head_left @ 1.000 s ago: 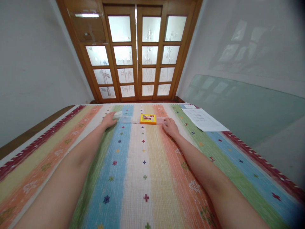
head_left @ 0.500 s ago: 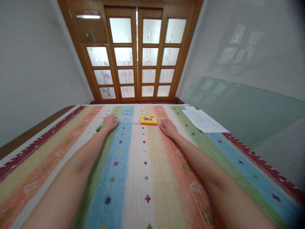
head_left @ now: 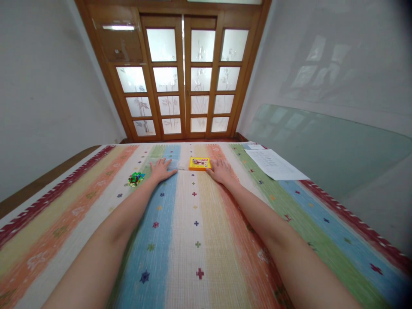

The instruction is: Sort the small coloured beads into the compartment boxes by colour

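My left hand lies flat with its fingers spread, resting on a strip of clear plastic that looks like a bag or film. To its right a small flat yellow box with a printed picture sits on or in the plastic; which of these I cannot tell. Beside the box's right edge is my right hand, fingers stretched out over the other end of the plastic, its thumb at or very near the box. Left of my left wrist lies a small pile of green, blue and red pieces, too small to name.
A striped tablecloth covers the table. Printed paper sheets lie toward the right edge, with a pale glass-like panel behind them. Wooden doors with frosted panes stand beyond the far edge.
My left hand has moved right along the plastic and spread its fingers, uncovering more of the coloured pile. My right hand has shifted slightly left, closer to the box. The view tilted up a little.
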`<state>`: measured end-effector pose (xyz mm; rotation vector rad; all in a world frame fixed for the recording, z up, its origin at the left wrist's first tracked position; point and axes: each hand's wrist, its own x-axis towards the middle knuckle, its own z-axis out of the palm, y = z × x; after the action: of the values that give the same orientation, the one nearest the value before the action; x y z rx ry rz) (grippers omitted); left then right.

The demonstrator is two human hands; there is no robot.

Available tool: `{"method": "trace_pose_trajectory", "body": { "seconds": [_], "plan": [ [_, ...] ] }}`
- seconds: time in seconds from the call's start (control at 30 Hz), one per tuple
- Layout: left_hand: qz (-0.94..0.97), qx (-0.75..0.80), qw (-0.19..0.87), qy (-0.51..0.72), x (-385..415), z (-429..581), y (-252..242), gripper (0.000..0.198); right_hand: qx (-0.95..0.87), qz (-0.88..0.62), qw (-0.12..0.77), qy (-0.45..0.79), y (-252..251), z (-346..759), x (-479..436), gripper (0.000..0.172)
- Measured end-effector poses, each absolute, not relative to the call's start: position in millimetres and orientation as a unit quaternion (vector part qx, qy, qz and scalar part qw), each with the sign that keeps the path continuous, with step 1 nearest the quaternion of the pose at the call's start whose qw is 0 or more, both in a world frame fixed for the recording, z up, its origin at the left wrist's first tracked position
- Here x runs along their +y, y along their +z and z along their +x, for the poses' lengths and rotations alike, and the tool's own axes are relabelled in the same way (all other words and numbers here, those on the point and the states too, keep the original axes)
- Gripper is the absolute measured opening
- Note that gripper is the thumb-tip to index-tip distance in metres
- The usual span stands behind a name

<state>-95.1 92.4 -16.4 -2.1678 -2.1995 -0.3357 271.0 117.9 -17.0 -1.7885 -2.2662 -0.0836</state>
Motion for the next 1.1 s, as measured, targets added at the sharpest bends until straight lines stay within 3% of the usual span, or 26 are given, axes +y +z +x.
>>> {"method": "trace_pose_trajectory", "body": {
  "seconds": [0.9, 1.1],
  "plan": [
    [-0.638, -0.752, 0.034, -0.162, 111.6, -67.4, -17.2, 0.082, -0.777, -0.611, 0.146, -0.046, -22.9, 264.9, 141.0, 0.059],
    [-0.673, -0.721, 0.044, -0.159, 100.8, -67.4, -18.2, 0.071, -0.773, -0.612, 0.161, -0.041, -22.3, 268.2, 140.5, 0.058]
  ]
}}
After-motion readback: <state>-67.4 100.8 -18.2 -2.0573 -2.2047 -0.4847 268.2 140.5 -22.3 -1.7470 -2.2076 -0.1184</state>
